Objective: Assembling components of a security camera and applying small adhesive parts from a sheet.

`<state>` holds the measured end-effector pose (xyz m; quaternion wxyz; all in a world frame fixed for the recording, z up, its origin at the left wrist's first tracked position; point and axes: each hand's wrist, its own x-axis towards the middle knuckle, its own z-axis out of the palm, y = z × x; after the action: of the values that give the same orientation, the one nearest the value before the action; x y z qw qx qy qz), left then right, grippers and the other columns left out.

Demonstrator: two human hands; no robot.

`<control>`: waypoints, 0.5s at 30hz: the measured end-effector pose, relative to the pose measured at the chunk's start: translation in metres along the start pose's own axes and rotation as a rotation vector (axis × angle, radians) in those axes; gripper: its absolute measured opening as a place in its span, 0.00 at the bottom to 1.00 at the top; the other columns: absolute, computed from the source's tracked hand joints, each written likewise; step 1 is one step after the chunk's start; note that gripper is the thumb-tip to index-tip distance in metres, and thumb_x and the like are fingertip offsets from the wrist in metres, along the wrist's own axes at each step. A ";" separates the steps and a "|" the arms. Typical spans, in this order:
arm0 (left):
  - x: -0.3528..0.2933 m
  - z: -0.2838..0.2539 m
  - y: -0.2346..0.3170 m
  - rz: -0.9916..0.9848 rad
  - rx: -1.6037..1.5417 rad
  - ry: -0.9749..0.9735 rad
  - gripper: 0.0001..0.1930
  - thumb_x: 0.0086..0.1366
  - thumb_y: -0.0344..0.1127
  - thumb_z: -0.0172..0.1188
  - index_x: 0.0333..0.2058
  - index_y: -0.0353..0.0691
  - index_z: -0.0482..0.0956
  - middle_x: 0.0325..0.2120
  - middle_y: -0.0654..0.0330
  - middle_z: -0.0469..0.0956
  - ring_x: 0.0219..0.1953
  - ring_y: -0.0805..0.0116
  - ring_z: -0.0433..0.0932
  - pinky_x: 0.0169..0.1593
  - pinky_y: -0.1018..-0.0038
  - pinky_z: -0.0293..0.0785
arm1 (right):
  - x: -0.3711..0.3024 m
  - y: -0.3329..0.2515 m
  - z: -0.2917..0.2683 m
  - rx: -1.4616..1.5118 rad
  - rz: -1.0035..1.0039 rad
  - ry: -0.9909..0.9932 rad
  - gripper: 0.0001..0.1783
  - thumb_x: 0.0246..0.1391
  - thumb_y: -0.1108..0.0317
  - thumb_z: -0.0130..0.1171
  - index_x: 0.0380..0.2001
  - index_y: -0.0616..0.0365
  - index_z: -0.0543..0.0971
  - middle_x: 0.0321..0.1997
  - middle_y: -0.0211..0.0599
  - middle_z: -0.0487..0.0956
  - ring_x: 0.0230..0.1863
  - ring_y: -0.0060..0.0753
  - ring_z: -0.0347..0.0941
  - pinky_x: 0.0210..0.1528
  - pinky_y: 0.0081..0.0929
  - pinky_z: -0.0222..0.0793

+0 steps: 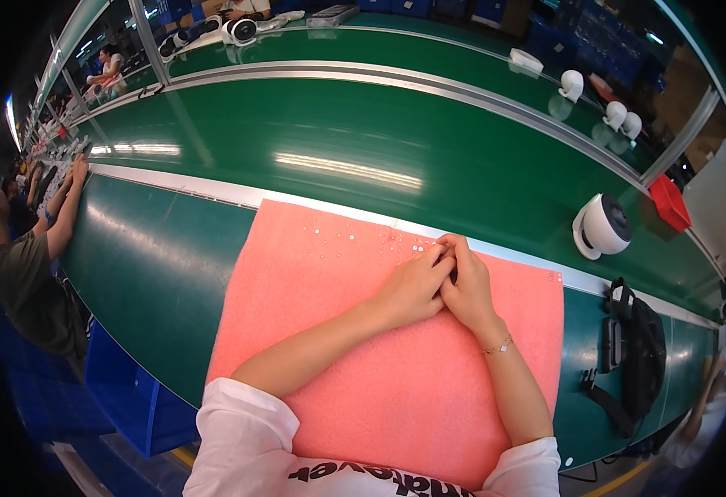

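Note:
My left hand (417,284) and my right hand (467,286) meet over the far part of a pink foam mat (363,389). Both have their fingers curled and pressed together at the tips, which touch or nearly touch each other. A dark patch shows between the hands, and whatever they may hold is hidden. Just left of the fingertips, several small whitish round pieces (418,248) lie scattered along the mat's far edge. A few more tiny pieces (554,277) are at the mat's far right corner.
Beyond the mat runs a green conveyor belt (297,124) with a white round-headed device (605,226) at right. A red bin (670,203) stands past it. A black bag (641,356) lies right of the mat. Another person (36,282) works at left, above a blue bin (131,389).

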<state>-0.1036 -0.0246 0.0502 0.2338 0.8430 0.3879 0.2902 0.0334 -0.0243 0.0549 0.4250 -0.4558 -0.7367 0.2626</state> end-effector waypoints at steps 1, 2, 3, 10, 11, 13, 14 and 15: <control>0.000 0.000 0.000 0.003 -0.001 0.003 0.22 0.50 0.27 0.58 0.45 0.33 0.67 0.43 0.48 0.68 0.40 0.49 0.73 0.39 0.61 0.73 | 0.000 0.000 0.000 -0.003 0.001 0.000 0.22 0.40 0.83 0.50 0.43 0.59 0.67 0.32 0.48 0.76 0.35 0.51 0.73 0.34 0.40 0.68; 0.001 0.000 0.000 0.005 -0.002 0.003 0.22 0.50 0.27 0.58 0.45 0.33 0.67 0.43 0.48 0.68 0.40 0.49 0.73 0.39 0.61 0.73 | 0.000 0.000 0.000 -0.004 0.002 0.001 0.22 0.40 0.83 0.50 0.43 0.59 0.67 0.32 0.48 0.76 0.35 0.51 0.73 0.34 0.40 0.68; 0.000 0.000 0.001 0.002 0.001 0.001 0.22 0.50 0.27 0.58 0.45 0.33 0.67 0.43 0.48 0.68 0.40 0.49 0.73 0.38 0.61 0.73 | 0.000 0.000 0.000 -0.001 0.005 -0.002 0.22 0.40 0.83 0.50 0.43 0.59 0.66 0.32 0.47 0.76 0.35 0.51 0.73 0.34 0.40 0.68; 0.000 -0.001 0.002 -0.008 0.002 0.002 0.21 0.50 0.28 0.57 0.45 0.33 0.67 0.43 0.48 0.68 0.39 0.49 0.73 0.38 0.61 0.73 | 0.000 -0.001 -0.001 -0.005 0.012 -0.012 0.22 0.40 0.83 0.51 0.42 0.58 0.66 0.31 0.47 0.76 0.35 0.51 0.73 0.34 0.40 0.68; 0.000 -0.001 0.002 -0.008 0.002 0.002 0.21 0.50 0.28 0.57 0.45 0.33 0.67 0.43 0.48 0.68 0.39 0.49 0.73 0.38 0.61 0.73 | 0.000 -0.001 -0.001 -0.005 0.012 -0.012 0.22 0.40 0.83 0.51 0.42 0.58 0.66 0.31 0.47 0.76 0.35 0.51 0.73 0.34 0.40 0.68; 0.000 0.000 0.001 -0.007 -0.009 -0.002 0.21 0.50 0.28 0.58 0.45 0.33 0.67 0.43 0.48 0.67 0.39 0.49 0.73 0.38 0.60 0.73 | 0.000 -0.002 -0.001 -0.005 0.018 -0.014 0.21 0.40 0.83 0.51 0.42 0.58 0.66 0.31 0.47 0.76 0.35 0.51 0.73 0.35 0.41 0.68; 0.000 0.000 0.001 -0.008 -0.009 -0.002 0.21 0.50 0.28 0.58 0.45 0.33 0.67 0.43 0.48 0.67 0.39 0.49 0.73 0.38 0.60 0.73 | 0.000 -0.002 -0.001 -0.005 0.018 -0.014 0.21 0.40 0.83 0.51 0.42 0.58 0.66 0.31 0.47 0.76 0.35 0.51 0.73 0.35 0.41 0.68; 0.000 0.000 0.002 -0.005 -0.009 0.005 0.21 0.50 0.28 0.57 0.45 0.33 0.67 0.43 0.48 0.67 0.39 0.49 0.73 0.38 0.60 0.73 | 0.000 -0.001 -0.001 -0.001 0.014 -0.011 0.21 0.40 0.83 0.50 0.42 0.58 0.66 0.32 0.47 0.76 0.35 0.51 0.73 0.35 0.41 0.68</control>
<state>-0.1027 -0.0254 0.0518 0.2372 0.8403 0.3893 0.2935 0.0336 -0.0248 0.0566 0.4188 -0.4598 -0.7360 0.2675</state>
